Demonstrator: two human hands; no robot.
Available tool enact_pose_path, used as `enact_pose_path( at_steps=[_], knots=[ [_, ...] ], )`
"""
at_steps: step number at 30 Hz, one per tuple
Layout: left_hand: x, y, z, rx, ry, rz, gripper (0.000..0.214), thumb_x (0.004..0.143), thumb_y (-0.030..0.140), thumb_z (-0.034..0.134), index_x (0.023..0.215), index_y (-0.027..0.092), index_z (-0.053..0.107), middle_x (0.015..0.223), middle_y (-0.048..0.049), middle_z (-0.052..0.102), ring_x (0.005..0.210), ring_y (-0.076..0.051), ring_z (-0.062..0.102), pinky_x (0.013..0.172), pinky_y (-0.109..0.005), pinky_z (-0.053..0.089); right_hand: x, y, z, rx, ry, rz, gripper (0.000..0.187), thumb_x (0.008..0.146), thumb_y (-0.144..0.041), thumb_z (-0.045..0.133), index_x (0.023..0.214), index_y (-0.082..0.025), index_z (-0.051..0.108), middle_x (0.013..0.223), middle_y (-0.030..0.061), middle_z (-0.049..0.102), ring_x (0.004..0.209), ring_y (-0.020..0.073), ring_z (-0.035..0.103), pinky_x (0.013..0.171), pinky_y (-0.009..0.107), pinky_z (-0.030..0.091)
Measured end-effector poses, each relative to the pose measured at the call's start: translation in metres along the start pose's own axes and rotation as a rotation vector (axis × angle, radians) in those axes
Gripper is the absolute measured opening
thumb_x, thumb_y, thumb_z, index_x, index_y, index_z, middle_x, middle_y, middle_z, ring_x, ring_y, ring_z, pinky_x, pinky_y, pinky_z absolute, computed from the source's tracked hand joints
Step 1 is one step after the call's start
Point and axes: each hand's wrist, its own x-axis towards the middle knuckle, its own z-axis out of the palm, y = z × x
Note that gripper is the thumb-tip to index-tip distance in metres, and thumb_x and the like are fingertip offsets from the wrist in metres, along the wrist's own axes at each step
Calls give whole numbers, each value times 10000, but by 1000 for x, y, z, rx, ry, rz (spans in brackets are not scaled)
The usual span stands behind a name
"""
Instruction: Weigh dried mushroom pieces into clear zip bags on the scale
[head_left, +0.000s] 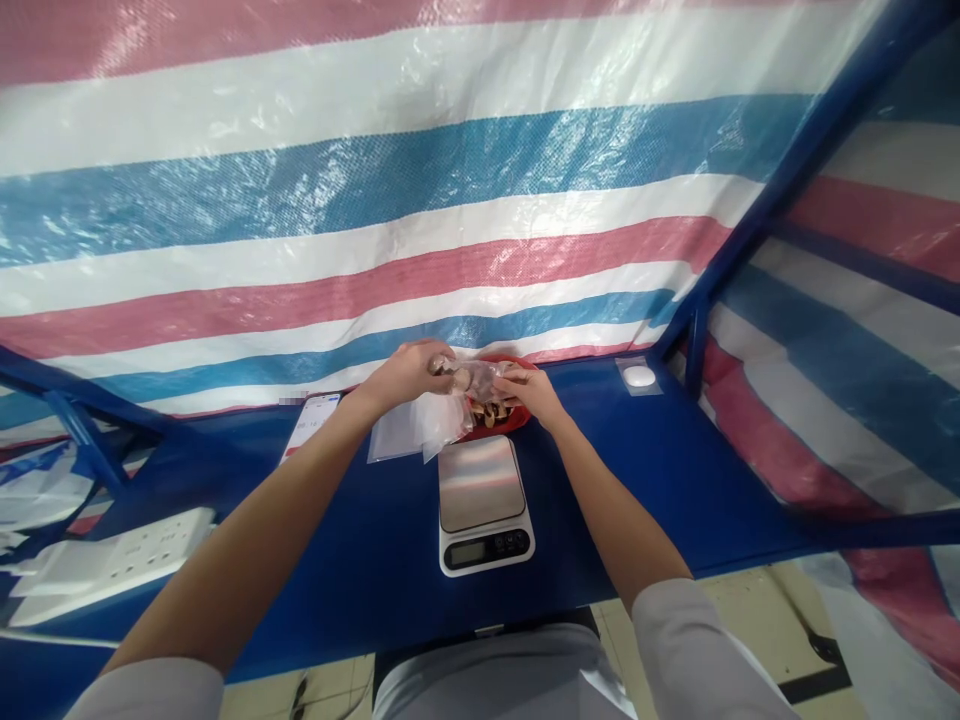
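My left hand (411, 370) is closed on the top edge of a clear plastic bag (450, 408) that hangs above the blue table (360, 540). My right hand (531, 392) is pinched on the bag's other side, just over a red bowl (517, 420) holding small brown pieces. Some brown pieces show inside the bag near the fingers. A small kitchen scale (482, 502) with a bare steel plate sits directly below the hands.
A phone (309, 422) lies left of the scale, with another flat clear bag (394, 435) beside it. A white round item (638, 376) sits at the back right. A white power strip (112, 565) lies at the left. Striped tarp walls and blue frame bars enclose the table.
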Motion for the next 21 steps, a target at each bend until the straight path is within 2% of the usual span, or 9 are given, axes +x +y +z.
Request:
enact_pose_path(
  at_steps=[3,7,10,12,14,17,21],
  knots=[
    [0,1,-1,73,-2,41,288,806,402,626,1024,230,700,1070,-69,660,917,-245,626,791,-314,451,1,-1,-2,10,52,32,365,719,-489,776,898,-170,768,836,55,765,781,213,737,687,305,613],
    [5,9,-6,128,-67,91,277,825,367,624,1054,231,702,1107,-80,644,899,-236,636,817,-309,460,2,-8,-4,32,147,44,451,761,-501,744,1076,-178,730,945,73,778,792,203,744,646,282,605],
    [10,14,-8,161,-118,137,292,832,359,622,1085,236,698,1114,-80,645,946,-245,636,839,-310,468,6,-8,-1,-6,114,49,392,778,-472,732,1048,-188,732,913,63,778,772,206,743,631,288,612],
    [11,16,-6,147,-106,144,344,834,358,617,1153,244,678,1163,-82,647,1007,-258,632,865,-323,475,8,-4,1,-23,79,38,329,788,-448,726,984,-185,746,860,57,773,806,217,746,649,290,620],
    [11,13,-3,81,-66,113,432,827,370,632,1242,254,640,1199,-82,655,1028,-261,634,886,-339,485,11,3,2,-8,74,26,301,786,-429,734,954,-180,754,851,56,771,833,223,748,674,299,631],
    [9,6,5,-81,0,20,596,794,406,682,1356,245,568,1123,-78,695,966,-252,658,882,-368,514,11,12,2,38,94,10,329,762,-418,767,981,-172,756,898,65,773,839,228,751,693,324,645],
    [4,-5,22,-356,128,-72,816,718,532,759,1431,223,509,1139,-89,715,993,-272,681,905,-429,548,11,17,3,64,121,-6,338,752,-427,773,967,-166,762,894,77,771,853,241,753,685,337,652]
  ],
)
